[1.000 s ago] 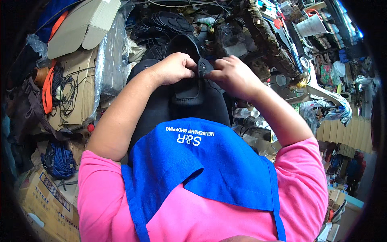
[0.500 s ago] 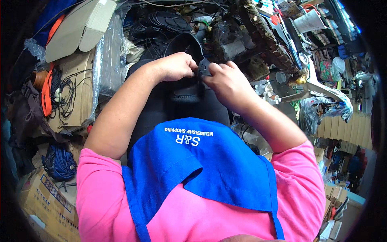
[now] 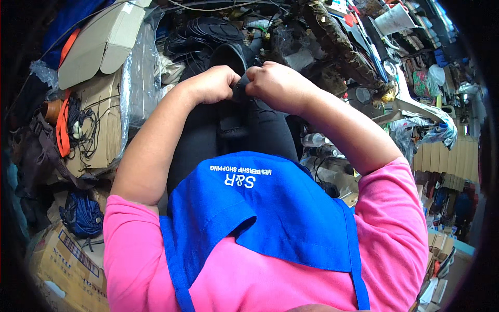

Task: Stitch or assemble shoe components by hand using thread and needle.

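Note:
A black shoe [image 3: 228, 54] lies lengthwise between my knees, its rounded opening pointing away from me. My left hand [image 3: 217, 85] is closed at the shoe's middle, fingers pinched against its dark upper. Just beside it, my right hand [image 3: 270, 85] grips a dark flap [image 3: 240, 88] of the shoe, its knuckles turned up. The two hands almost touch. Both sets of fingertips are partly hidden, and whether a small tool or thread is between them cannot be made out. The shoe's near end [image 3: 232, 125] rests low between my thighs.
Coiled black material [image 3: 208, 31] is heaped beyond the shoe. Cardboard [image 3: 99, 125] and a dark bag [image 3: 81, 213] sit to the left, above a yellow-brown box [image 3: 67, 265]. On the right are a ragged-edged bench [image 3: 332, 36], a white cup [image 3: 395, 20] and clear bottles [image 3: 317, 140].
My right hand has shifted left and slightly up, drawing the flap toward my left hand. My left hand has moved a little left, and the shoe's opening has tilted slightly.

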`<state>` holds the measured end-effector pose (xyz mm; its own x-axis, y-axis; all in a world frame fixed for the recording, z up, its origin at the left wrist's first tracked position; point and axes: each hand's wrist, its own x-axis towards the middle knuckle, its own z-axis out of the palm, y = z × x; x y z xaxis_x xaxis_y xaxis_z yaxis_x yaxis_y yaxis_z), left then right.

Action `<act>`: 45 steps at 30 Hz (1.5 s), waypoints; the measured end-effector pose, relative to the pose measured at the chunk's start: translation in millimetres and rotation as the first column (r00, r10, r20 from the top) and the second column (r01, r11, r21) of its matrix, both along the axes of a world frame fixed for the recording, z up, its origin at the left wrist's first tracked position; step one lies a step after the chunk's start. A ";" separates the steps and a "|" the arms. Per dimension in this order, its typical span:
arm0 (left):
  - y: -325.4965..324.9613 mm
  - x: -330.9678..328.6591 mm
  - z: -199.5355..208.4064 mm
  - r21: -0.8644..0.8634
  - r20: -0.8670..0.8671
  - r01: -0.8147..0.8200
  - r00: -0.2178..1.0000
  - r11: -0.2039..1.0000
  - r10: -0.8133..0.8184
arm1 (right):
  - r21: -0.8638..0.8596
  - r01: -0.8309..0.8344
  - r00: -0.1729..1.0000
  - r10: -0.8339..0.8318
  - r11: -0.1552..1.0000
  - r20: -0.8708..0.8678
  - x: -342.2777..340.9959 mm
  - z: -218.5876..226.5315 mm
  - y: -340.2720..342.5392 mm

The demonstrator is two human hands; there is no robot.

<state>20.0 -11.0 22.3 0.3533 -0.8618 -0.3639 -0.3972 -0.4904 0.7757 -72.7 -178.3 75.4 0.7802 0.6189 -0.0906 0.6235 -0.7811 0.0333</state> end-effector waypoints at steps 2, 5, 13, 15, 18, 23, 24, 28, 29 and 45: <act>1.5 -0.5 -1.5 0.006 -0.032 -0.023 0.999 1.000 0.023 | 0.060 0.034 0.998 -0.030 0.998 -0.062 1.5 -1.2 -3.6; 5.5 -5.5 -2.7 -0.204 -0.166 -0.065 0.986 0.977 0.031 | 0.201 0.122 0.984 -0.093 0.972 -0.150 -3.3 0.4 -15.0; -20.7 -11.1 7.2 -0.155 -0.043 -0.084 0.996 0.984 0.078 | 0.502 0.463 0.884 -0.334 0.731 -0.328 -41.2 -23.9 -38.6; -30.8 -8.8 9.3 -0.168 -0.104 -0.060 0.994 0.984 0.043 | 0.547 0.546 0.837 -0.395 0.635 -0.378 -49.1 -34.8 -43.4; -43.6 -5.9 9.6 -0.121 -0.186 -0.065 0.982 0.990 0.042 | 0.624 0.600 0.797 -0.443 0.500 -0.411 -59.4 -52.4 -49.7; -53.4 -3.2 9.3 -0.091 -0.236 -0.043 0.971 0.995 0.021 | 0.712 0.624 0.767 -0.427 0.323 -0.478 -66.4 -74.0 -56.6; -53.8 -3.0 9.8 -0.084 -0.242 -0.039 0.970 0.996 0.017 | 0.704 0.633 0.757 -0.449 0.323 -0.475 -66.8 -75.5 -57.3; -53.7 -3.0 13.2 -0.073 -0.298 -0.042 0.954 0.996 0.019 | 0.754 0.602 0.774 -0.427 0.263 -0.468 -72.8 -77.7 -51.6; -53.7 -3.1 13.7 -0.057 -0.289 -0.044 0.957 0.997 0.026 | 0.764 0.594 0.771 -0.450 0.251 -0.451 -74.9 -77.7 -49.1; -56.5 -7.1 19.9 0.019 -0.182 0.014 0.983 1.000 -0.010 | 0.292 0.488 0.860 -0.510 0.822 -0.003 -70.6 -20.8 -25.4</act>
